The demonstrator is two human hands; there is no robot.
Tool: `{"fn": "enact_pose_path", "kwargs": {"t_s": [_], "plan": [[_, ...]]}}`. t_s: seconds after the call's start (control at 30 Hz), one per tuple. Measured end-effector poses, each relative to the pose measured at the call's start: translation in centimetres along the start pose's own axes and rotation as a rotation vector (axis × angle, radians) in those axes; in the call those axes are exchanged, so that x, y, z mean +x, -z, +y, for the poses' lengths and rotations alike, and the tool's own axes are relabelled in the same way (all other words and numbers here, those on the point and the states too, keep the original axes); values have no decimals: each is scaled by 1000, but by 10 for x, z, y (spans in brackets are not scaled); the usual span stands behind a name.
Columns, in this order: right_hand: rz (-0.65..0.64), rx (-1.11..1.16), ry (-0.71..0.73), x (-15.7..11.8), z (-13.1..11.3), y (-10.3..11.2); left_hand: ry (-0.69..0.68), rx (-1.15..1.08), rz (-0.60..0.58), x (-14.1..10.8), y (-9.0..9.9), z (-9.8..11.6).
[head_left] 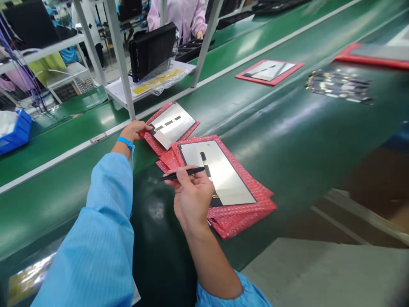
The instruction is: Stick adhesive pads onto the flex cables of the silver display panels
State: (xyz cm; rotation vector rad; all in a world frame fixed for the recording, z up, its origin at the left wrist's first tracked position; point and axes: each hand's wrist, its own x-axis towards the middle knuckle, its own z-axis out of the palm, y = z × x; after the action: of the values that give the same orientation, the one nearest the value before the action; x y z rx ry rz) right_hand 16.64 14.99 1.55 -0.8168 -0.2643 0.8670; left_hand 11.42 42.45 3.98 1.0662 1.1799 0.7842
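Observation:
My left hand (138, 129), with a blue band at the wrist, pinches the left corner of a red bubble-wrap sheet (155, 146) bearing a silvery panel (179, 128). My right hand (194, 192) is closed around a black pen-like tool (182, 173), its thin tip pointing left. Beneath and beside that hand, a larger silvery panel (233, 179) with a dark flex strip lies on a stack of red bubble wrap (246, 217). The two wrapped piles sit close together on the green belt (287, 170).
Farther along the belt lie another panel on red wrap (271, 71), a blurred pile of small parts (338, 85) and a red-edged item (377, 57). A metal frame post (119, 59) rises behind my left hand. Across the line stands a person in pink (183, 17). A blue bin (19, 132) is at left.

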Motion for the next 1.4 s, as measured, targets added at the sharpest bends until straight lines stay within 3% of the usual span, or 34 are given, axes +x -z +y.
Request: {"fn": "enact_pose_path", "kwargs": {"t_s": [0.13,0.27,0.4,0.5,0.57,0.67,0.83,0.93,1.0,1.1,1.27,1.4], "plan": [[37,47,16,8,-6,2,39,-84,107,-39,4,10],[109,103,35,18,-15,11,-22,-178,223,-112,31,-1],[139,133,77,23,-21,19,-73,-226,338,-225,53,-57],[62,111,88,18,-22,21,-64,-245,398,-308,51,-114],[-23,52,56,10,-20,24,-36,-243,420,-349,41,-147],[-197,-112,-53,-4,-16,32,22,-185,417,-386,27,-178],[-498,-353,-175,-27,-6,58,145,140,389,-420,24,-191],[-599,-443,-247,-36,-3,69,131,404,483,-433,24,-193],[-582,-500,-322,-40,-5,71,-78,691,521,-435,18,-199],[-490,-546,-457,-41,-11,69,-458,1107,397,-430,5,-213],[-379,-575,-590,-39,-15,68,-464,1257,227,-419,6,-223],[-399,-624,-530,-41,-15,77,-477,1233,190,-418,17,-218]]}}
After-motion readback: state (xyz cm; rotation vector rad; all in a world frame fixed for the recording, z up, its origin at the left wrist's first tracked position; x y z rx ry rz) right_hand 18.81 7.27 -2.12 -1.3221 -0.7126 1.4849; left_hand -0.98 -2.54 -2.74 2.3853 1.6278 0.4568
